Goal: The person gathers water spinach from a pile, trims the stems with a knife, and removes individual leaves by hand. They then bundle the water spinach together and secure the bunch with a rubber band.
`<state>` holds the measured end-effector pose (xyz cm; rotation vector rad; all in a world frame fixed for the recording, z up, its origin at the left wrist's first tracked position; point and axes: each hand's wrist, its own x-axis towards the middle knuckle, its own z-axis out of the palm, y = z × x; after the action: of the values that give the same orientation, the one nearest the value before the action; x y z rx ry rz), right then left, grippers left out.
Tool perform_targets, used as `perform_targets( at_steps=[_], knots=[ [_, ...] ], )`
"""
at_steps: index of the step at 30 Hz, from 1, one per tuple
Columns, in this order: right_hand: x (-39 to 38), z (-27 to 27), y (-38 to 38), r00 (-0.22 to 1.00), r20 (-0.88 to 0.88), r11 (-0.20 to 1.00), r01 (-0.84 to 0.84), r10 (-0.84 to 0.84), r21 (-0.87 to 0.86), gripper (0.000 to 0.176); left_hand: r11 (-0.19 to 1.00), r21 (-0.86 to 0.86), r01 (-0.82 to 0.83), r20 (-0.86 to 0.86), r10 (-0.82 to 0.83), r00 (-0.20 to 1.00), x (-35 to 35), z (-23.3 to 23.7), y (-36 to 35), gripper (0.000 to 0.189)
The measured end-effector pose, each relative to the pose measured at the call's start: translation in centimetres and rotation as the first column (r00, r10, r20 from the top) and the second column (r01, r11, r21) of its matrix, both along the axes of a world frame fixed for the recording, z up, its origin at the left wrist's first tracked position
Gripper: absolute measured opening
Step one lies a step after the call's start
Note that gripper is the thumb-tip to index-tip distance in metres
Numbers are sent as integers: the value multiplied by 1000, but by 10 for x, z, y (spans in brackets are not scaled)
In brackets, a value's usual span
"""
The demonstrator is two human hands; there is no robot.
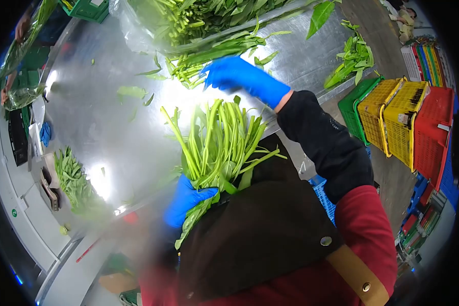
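My left hand, in a blue glove, is wrapped round a bunch of green leafy stems in front of my dark apron, cut ends pointing away from me. My right hand, also blue-gloved, is over the metal table, beside loose stems at the edge of a large pile of greens. Its fingertips are blurred, and I cannot make out whether they hold a stem. Clear plastic lies round the pile.
More greens lie at the table's right edge and lower left. Green, yellow and red crates stand on the right. At the upper left, another person's hands hold greens in plastic. A green crate is at the top.
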<state>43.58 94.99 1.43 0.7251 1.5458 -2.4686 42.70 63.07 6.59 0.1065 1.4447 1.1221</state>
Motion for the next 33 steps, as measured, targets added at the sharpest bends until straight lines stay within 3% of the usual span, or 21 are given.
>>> perform_targets(
  at_steps=[1, 2, 4, 5, 6, 7, 8, 10, 13, 16, 22, 25, 28, 29, 30, 33],
  knots=[
    [-1, -9, 12, 981, -23, 979, 188, -191, -82, 28, 1000, 8, -9, 7, 8, 1000, 0, -1, -1, 83],
    [-1, -24, 19, 964, -62, 962, 252, -260, -104, 33, 1000, 13, -3, 2, 3, 1000, 0, -1, -2, 83],
    [-1, -53, 15, 989, -60, 989, -133, 137, 61, 37, 1000, 19, 17, -8, -17, 1000, -1, -1, -2, 83],
    [2, -70, 1, 897, -221, 917, -342, 383, 204, 41, 999, 30, 43, -32, -42, 999, -1, -2, -2, 83],
    [4, -65, -16, 822, -321, 882, -447, 471, 149, 41, 997, 40, 67, -57, -64, 996, -1, -2, -1, 83],
    [11, -58, -23, 813, -344, 814, -550, 470, -186, 42, 995, 49, 90, -81, -86, 993, -2, -2, -1, 82],
    [20, -38, -24, 819, -358, 822, -535, 449, -195, 31, 994, 16, 108, -59, -107, 993, -3, 0, 1, 82],
    [25, -26, -26, 801, -382, 824, -546, 462, -149, 31, 988, -47, 145, -12, -146, 989, -6, 7, 7, 80],
    [23, -24, -22, 770, -401, 825, -562, 497, -56, 30, 981, 87, 171, -125, -160, 979, -5, 10, 8, 79],
    [21, -21, -19, 737, -406, 818, -574, 540, 46, 29, 999, -19, 40, 46, -39, 998, -5, 10, 7, 83],
    [23, -11, -9, 684, -398, 791, -556, 611, 257, 28, 999, -40, -14, 83, 17, 996, -5, 8, 7, 82],
    [24, -7, -6, 656, -385, 758, -515, 649, 399, 27, 1000, -2, 29, 34, -29, 999, -5, -1, 2, 84],
    [26, -2, -4, 631, -363, 702, -443, 686, 557, 27, 999, 34, 32, 34, -33, 999, -2, 3, 4, 91],
    [27, 1, -4, 627, -348, 675, -410, 697, 613, 26, 983, 182, 14, -50, -5, 999, 3, 6, 12, 94],
    [27, 4, -4, 631, -328, 643, -368, 704, 672, 26, 976, 214, 45, -66, -32, 997, 2, 3, 10, 94],
    [27, 17, -10, 688, -213, 448, -180, 694, 876, 20, 931, 326, 164, -191, -104, 976, 1, -10, 2, 93]
  ],
)
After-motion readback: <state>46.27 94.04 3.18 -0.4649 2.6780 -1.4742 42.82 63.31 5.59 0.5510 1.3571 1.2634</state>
